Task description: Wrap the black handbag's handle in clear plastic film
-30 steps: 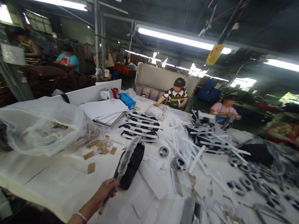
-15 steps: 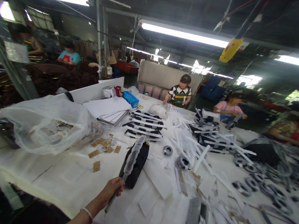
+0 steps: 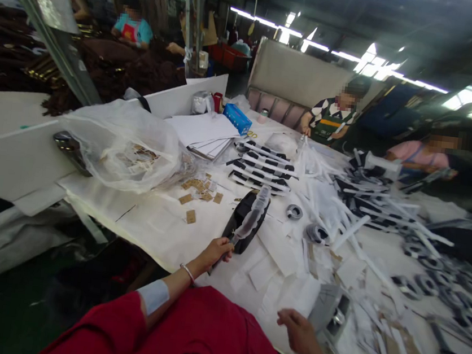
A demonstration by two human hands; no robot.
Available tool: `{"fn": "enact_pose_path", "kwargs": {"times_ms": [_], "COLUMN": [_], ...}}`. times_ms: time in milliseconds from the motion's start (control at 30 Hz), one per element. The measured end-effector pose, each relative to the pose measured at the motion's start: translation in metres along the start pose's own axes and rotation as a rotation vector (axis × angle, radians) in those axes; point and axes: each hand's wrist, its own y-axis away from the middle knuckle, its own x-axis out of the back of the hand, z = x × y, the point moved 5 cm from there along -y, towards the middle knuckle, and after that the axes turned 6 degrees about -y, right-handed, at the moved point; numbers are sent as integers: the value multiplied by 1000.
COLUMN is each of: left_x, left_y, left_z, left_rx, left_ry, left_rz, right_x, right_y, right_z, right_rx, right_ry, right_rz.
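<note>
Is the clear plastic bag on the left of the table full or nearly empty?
Nearly empty. The clear plastic bag lies puffed but slack on the table, with only some brown tags showing through it.

A clear plastic bag (image 3: 124, 144) lies beside stacked white sheets (image 3: 205, 131).

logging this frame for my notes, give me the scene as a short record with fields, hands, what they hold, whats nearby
left hand: closed on a wrapped strap, raised over the table
right hand: open, holds nothing, at the table's near edge
beside strap: black pouch
nearby: brown tags, tape rolls, paper slips
far side: other people at work
</note>
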Motion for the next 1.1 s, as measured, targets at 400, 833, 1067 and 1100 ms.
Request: {"fn": "enact_pose_path", "kwargs": {"times_ms": [400,833,1067,1100], "left_x": [-1,4,8,8], "left_y": [-2,-2,6,8], "left_z": [-8,-10,2,3], "left_rx": [-13,-3,61,86], "left_ry": [16,-3,72,96], "left_rz": [-35,-96,-131,-142], "right_x": [-126,-134,-137,-138], "right_y": [-28,-60,-64,-64], "right_z": [-168,-151,-142,-140], "right_rx": [165,97,8,-13], "right_ry": [-163,-38,-130,-154], "right_rz": [-247,-91,-324,-366]}}
